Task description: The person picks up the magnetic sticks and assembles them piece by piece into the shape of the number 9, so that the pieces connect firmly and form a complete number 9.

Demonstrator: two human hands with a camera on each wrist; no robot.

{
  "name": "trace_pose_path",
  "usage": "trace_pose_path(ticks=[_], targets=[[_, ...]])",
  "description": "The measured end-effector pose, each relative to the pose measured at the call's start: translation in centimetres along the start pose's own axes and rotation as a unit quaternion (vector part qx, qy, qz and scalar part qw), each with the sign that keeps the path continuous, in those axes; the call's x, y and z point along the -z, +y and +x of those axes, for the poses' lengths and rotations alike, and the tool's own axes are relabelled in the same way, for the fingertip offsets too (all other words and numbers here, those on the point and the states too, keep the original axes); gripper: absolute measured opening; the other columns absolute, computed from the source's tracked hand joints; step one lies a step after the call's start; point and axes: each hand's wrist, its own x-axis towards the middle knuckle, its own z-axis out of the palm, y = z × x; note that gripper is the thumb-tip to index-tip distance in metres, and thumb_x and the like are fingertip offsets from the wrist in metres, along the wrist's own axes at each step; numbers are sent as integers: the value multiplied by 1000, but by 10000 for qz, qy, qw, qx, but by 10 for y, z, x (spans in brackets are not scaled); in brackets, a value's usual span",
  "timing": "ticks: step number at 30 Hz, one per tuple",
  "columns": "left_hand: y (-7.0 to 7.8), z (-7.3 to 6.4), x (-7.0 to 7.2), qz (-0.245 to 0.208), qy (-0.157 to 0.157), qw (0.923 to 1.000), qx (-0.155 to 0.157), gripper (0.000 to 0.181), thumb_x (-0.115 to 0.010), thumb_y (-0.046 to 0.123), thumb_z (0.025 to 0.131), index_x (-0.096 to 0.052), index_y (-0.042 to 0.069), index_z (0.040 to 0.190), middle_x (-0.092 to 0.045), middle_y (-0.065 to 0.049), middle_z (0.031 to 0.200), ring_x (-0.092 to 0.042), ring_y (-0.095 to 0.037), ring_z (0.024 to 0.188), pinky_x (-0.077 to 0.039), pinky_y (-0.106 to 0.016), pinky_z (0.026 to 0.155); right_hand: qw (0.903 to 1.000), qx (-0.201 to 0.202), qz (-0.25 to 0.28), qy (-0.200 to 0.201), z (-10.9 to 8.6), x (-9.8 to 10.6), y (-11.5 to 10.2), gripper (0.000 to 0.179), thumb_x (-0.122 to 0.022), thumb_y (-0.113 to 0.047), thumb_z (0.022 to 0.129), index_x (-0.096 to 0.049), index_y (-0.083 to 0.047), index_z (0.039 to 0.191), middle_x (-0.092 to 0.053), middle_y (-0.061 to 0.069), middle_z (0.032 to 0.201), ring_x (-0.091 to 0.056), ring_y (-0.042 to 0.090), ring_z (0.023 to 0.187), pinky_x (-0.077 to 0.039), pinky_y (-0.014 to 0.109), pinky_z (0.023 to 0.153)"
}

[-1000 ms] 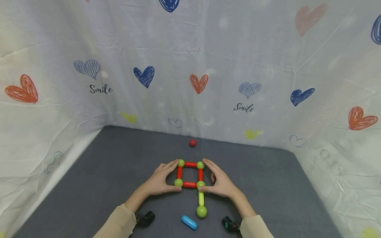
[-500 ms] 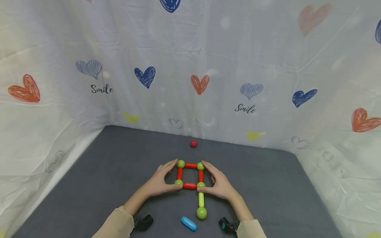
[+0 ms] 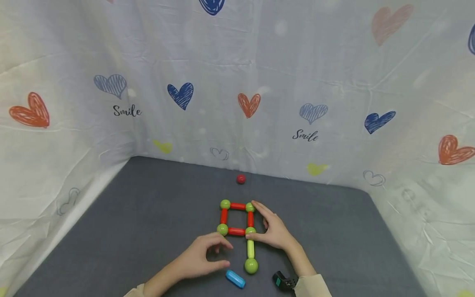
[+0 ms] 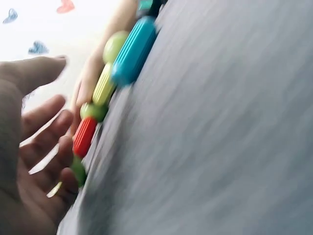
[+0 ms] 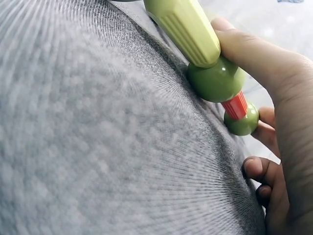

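Red rods and green balls form a square of magnetic building sticks [image 3: 236,231] on the grey table in the head view. A yellow-green rod [image 3: 250,249] runs from its near right corner to another green ball [image 3: 251,266]. My right hand [image 3: 272,231] holds the square's right side, thumb at the near ball [image 5: 217,81] and fingertips at the far ball [image 5: 242,120]. Apart from the square's near left corner, my left hand [image 3: 202,256] has thumb and fingers spread with nothing between them. Just beside its thumb lies a blue rod [image 3: 235,279], also in the left wrist view.
A red ball [image 3: 241,179] sits at the back of the table, near the white curtain [image 3: 208,128] printed with hearts. Beside the right wrist is a black strap device [image 3: 284,281]. Grey cloth [image 3: 156,198] covers the tabletop.
My left hand has let go of the square's left side and moved toward the front, close to the blue rod. The right hand and the square have stayed nearly where they were.
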Motion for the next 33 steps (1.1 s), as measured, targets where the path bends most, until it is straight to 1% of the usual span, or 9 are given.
trace_pose_path(ticks=[3,5,10,12,16,21,26,30,33], targets=[[2,-6,-7,-156,-679,9976,-30,27,-83,34,95,-77,23,119,-72,9,107,-61,-2,86,-53,-22,77,10000,-2,15,8,-1,-1,0,100,-91,-43,82,-42,-10,164,-47,16,162,-38,2,62,-37,23,59],[4,-9,-9,-50,-975,9952,-69,25,-82,36,96,-78,25,118,-71,15,106,-60,2,88,-53,-21,78,10000,-1,22,18,-1,-2,0,100,-91,-42,82,-42,-10,164,-47,16,163,-38,3,63,-37,23,59],[6,-12,-12,759,-1222,9894,-221,19,-82,39,95,-79,33,114,-67,25,106,-57,8,96,-50,-22,84,10000,-6,64,54,-3,-4,0,100,-91,-42,82,-43,-10,164,-47,16,163,-38,3,64,-37,23,60],[6,-13,-13,984,-1226,9872,-275,18,-82,38,95,-79,34,112,-67,26,106,-56,8,96,-50,-23,85,10000,-2,66,40,-4,-5,0,100,-91,-43,82,-43,-11,164,-47,16,162,-38,2,64,-37,23,60],[6,-11,-16,1147,-1210,9853,-374,16,-81,37,97,-80,33,112,-67,26,106,-56,9,95,-50,-21,83,10000,-1,49,60,-5,-3,1,100,-92,-42,82,-43,-11,164,-47,15,163,-37,3,63,-37,23,59],[4,-7,-18,870,-1025,9901,-391,14,-81,33,97,-80,32,111,-68,24,104,-58,8,92,-52,-19,80,9999,27,53,127,-4,1,3,100,-92,-41,81,-43,-11,163,-46,14,164,-36,4,62,-37,23,59],[3,-7,-10,459,-733,9961,-162,15,-84,28,95,-81,31,109,-69,22,101,-58,5,82,-53,-20,72,9999,63,70,89,-1,1,4,100,-92,-42,82,-44,-10,163,-47,14,163,-37,3,63,-37,23,59],[2,-8,-2,503,-446,9977,114,17,-85,27,93,-81,32,108,-67,22,99,-55,2,76,-51,-20,67,9998,124,92,115,0,0,4,100,-93,-40,81,-44,-9,163,-48,13,162,-37,3,63,-37,23,59],[1,-9,2,577,-378,9971,320,17,-86,27,93,-81,33,108,-67,22,98,-53,2,75,-50,-21,67,9998,117,127,110,0,0,3,99,-93,-39,81,-44,-9,163,-48,13,162,-37,4,62,-38,24,59]])
